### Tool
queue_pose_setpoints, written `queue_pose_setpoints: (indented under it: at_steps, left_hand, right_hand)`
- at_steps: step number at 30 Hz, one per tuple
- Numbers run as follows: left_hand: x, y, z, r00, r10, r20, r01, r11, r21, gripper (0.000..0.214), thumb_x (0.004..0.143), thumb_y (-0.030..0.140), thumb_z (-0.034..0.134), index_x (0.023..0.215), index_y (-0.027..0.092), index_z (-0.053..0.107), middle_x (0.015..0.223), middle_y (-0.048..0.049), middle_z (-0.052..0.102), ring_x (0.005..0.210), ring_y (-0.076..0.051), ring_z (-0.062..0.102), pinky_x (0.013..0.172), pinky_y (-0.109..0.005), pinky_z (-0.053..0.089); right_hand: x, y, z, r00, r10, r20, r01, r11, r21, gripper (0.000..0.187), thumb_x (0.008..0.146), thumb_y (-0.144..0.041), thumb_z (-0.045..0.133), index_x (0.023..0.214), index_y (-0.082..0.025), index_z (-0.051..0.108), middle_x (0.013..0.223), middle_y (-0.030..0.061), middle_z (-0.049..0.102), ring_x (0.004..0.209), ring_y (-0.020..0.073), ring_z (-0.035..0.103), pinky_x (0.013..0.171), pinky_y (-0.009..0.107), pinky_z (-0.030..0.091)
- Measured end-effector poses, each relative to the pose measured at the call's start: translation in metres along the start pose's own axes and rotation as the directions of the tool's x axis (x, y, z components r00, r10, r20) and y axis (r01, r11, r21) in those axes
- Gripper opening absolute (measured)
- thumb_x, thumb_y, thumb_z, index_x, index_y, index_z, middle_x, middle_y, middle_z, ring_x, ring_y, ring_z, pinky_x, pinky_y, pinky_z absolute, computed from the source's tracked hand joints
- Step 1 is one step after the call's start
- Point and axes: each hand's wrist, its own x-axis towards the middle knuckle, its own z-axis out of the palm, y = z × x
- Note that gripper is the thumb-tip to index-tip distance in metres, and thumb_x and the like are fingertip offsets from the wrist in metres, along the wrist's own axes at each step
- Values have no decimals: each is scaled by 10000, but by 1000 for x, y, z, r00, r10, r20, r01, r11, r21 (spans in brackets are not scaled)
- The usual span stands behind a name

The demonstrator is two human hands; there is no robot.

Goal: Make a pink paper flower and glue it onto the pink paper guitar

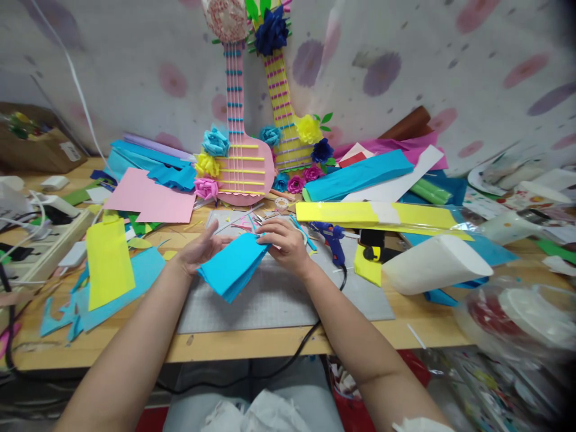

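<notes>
Blue paper above grey mat | right hand pinching top end, left hand spread beside it | layers could slip tbh if that pinch loosens

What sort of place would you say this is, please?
Probably a paper-craft workspace, judging by the flat pink guitar-shaped craft piece, the blue plastic glue gun and the layered bright-blue paper being handled.
</notes>
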Motion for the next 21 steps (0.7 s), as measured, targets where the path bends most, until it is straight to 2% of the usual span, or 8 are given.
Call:
queue_pose_setpoints:
  at_steps: [3,6,8,10,11,13,16,21]
  left_hand:
    - [0,-1,6,992,-59,-113,74,988,139,375,641,435,712,850,126,674,816,-79,719,687,-181,660,640,-257,517]
    - [1,-3,12,980,-110,-164,142,970,196,260,616,338,753,715,116,660,660,-51,698,526,-139,612,529,-228,490]
    - [2,-4,12,981,-70,-179,97,984,150,273,590,318,774,735,115,663,660,-58,700,525,-152,620,519,-235,495]
    - [4,-6,8,980,22,-197,-6,997,78,302,576,306,783,792,129,666,690,-63,709,561,-176,643,538,-259,516]
    - [5,-7,5,978,69,-199,-62,997,42,307,577,305,782,806,138,664,700,-62,712,575,-187,651,550,-274,527]
    - [7,-10,-3,972,146,-181,-152,988,-19,301,583,313,777,807,148,661,715,-62,715,609,-207,665,587,-311,545]
    - [10,-14,-12,963,227,-147,-241,967,-81,334,576,325,780,843,158,668,815,-79,724,730,-243,682,690,-380,552]
    - [14,-20,-23,902,371,-221,-400,911,-101,352,519,316,815,801,158,677,844,-84,725,781,-259,679,805,-453,519]
  right_hand:
    - [0,0,4,1000,-23,7,23,999,-32,202,842,-156,436,787,-220,620,933,29,679,990,160,558,883,349,448]
    - [-1,2,6,1000,-10,10,11,996,-83,201,833,-140,440,863,-223,620,977,30,663,1008,163,543,910,343,432]
    - [-2,5,6,998,64,25,-60,989,-132,237,814,-183,493,1031,-208,586,1111,59,615,1074,183,510,943,353,410]
    - [-5,9,5,972,228,51,-212,952,-219,417,785,-235,549,1190,-148,497,1219,119,541,1133,220,468,959,372,391]
    - [-7,11,3,940,335,68,-304,910,-281,473,775,-246,562,1219,-114,470,1225,147,526,1136,241,460,954,382,388]
    - [-10,14,1,834,539,117,-450,788,-421,429,772,-229,552,1170,-75,506,1154,173,552,1086,270,477,925,392,389]
    - [-13,14,-2,673,715,191,-514,637,-575,293,788,-213,507,1043,-85,573,1062,170,580,995,275,507,878,384,391]
    - [-10,8,-1,580,796,173,-537,533,-654,330,785,-264,517,1039,-55,538,1011,199,584,969,286,516,847,377,380]
